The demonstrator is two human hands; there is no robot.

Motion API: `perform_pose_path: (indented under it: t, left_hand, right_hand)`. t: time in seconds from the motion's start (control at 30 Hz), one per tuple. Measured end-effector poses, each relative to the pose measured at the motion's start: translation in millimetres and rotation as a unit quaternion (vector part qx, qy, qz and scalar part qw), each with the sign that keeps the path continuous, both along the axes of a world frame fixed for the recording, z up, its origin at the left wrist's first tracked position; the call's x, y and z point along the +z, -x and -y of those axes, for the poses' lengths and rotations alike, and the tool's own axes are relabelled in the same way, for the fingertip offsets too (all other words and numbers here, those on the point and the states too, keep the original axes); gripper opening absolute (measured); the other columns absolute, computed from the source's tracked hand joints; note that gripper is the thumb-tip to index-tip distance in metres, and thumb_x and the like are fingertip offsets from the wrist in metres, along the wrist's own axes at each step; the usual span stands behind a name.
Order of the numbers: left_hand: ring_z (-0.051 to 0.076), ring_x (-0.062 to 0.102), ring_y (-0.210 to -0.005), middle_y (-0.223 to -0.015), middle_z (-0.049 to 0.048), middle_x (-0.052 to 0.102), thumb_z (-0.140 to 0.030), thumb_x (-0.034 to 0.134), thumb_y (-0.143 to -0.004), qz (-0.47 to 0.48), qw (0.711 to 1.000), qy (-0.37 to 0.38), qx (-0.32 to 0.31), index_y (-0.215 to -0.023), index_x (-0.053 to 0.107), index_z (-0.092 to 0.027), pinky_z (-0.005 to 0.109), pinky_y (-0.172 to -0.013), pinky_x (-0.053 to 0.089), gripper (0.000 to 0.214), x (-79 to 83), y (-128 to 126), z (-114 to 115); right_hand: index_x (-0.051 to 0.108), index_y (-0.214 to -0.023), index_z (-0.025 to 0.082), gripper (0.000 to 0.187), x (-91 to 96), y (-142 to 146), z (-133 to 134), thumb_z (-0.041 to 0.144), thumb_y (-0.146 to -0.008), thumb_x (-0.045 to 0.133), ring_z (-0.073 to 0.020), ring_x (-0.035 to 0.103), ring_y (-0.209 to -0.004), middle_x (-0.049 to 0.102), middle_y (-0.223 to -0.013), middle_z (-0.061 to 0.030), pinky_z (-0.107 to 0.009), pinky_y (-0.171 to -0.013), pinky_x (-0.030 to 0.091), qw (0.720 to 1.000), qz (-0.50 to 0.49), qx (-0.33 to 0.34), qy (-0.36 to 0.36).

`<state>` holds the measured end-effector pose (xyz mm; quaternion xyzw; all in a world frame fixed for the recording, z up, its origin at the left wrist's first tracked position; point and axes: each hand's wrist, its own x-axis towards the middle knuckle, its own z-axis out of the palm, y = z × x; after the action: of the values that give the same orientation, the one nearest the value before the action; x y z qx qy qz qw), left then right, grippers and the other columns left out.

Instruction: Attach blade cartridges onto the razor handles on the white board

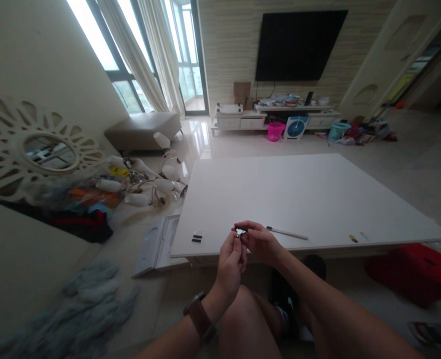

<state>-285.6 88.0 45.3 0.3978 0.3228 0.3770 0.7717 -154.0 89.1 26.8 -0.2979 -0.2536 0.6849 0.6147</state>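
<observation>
My left hand and my right hand meet over the near edge of a white table. Between their fingertips is a small black and silvery piece, too small and partly covered to name. Both hands are closed, thumbs and fingers pinching the piece. Just right of them lies a thin pale stick with a dark end, apart from my hands. To the left, small black strips rest on the tabletop beside a clear scrap. Further right sits a tiny yellow and dark piece.
A red stool or bin stands by the table's near right side. On the left floor are a chandelier, a grey foam box and a fluffy grey cloth. A TV cabinet lines the far wall.
</observation>
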Motion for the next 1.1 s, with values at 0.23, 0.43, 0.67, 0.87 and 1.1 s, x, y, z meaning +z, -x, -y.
perform_pose_path:
  t: [0.23, 0.43, 0.67, 0.87, 1.1]
  left_hand:
    - [0.004, 0.022, -0.041, -0.053, -0.0104, 0.037, -0.069, 0.064, -0.078, -0.015, 1.0, -0.005, 0.002, -0.09, 0.047, -0.02, 0.015, -0.036, 0.018, 0.053, 0.1, -0.4, 0.3]
    - [0.004, 0.019, -0.041, -0.052, -0.0124, 0.031, -0.071, 0.066, -0.075, -0.002, 1.0, -0.009, 0.003, -0.092, 0.048, -0.02, 0.015, -0.036, 0.015, 0.056, -1.9, -3.9, 1.0]
    - [0.003, 0.016, -0.041, -0.053, -0.0137, 0.026, -0.068, 0.065, -0.077, -0.002, 1.0, -0.014, 0.0, -0.1, 0.048, -0.02, 0.015, -0.036, 0.014, 0.056, -1.5, -5.0, 3.1]
    - [0.004, 0.017, -0.04, -0.052, -0.0135, 0.027, -0.069, 0.066, -0.076, -0.005, 1.0, -0.013, -0.006, -0.103, 0.048, -0.02, 0.016, -0.036, 0.012, 0.059, -1.2, -5.0, 2.1]
    - [0.003, 0.017, -0.041, -0.051, -0.0143, 0.026, -0.07, 0.066, -0.074, -0.014, 1.0, -0.007, -0.001, -0.104, 0.047, -0.019, 0.016, -0.036, 0.014, 0.062, -0.9, -5.5, 2.0]
  right_hand:
    - [0.076, -0.1, 0.018, 0.039, -1.1, -0.5, 0.3, 0.032, -0.065, 0.086, -0.0126, 0.067, -0.082, 0.076, -0.099, -0.0064, -0.023, -0.076, 0.05, 1.0, 0.005, -0.004, -0.003]
    - [0.077, -0.099, 0.02, 0.038, -0.9, -1.1, 1.0, 0.033, -0.065, 0.087, -0.0112, 0.067, -0.08, 0.076, -0.099, -0.0048, -0.022, -0.076, 0.049, 1.0, 0.013, -0.011, -0.001]
    - [0.077, -0.099, 0.019, 0.037, -3.8, -1.3, -0.3, 0.034, -0.067, 0.087, -0.0124, 0.066, -0.077, 0.076, -0.097, -0.0065, -0.025, -0.074, 0.049, 1.0, 0.026, -0.014, 0.003]
    - [0.077, -0.096, 0.019, 0.038, -0.1, -0.8, 0.6, 0.036, -0.064, 0.088, -0.0108, 0.062, -0.07, 0.075, -0.093, -0.0054, -0.024, -0.068, 0.046, 0.999, 0.033, -0.017, -0.003]
    - [0.077, -0.096, 0.019, 0.038, 1.0, 0.3, -0.1, 0.037, -0.064, 0.088, -0.0106, 0.06, -0.069, 0.074, -0.09, -0.0047, -0.025, -0.068, 0.045, 0.999, 0.039, -0.022, -0.003]
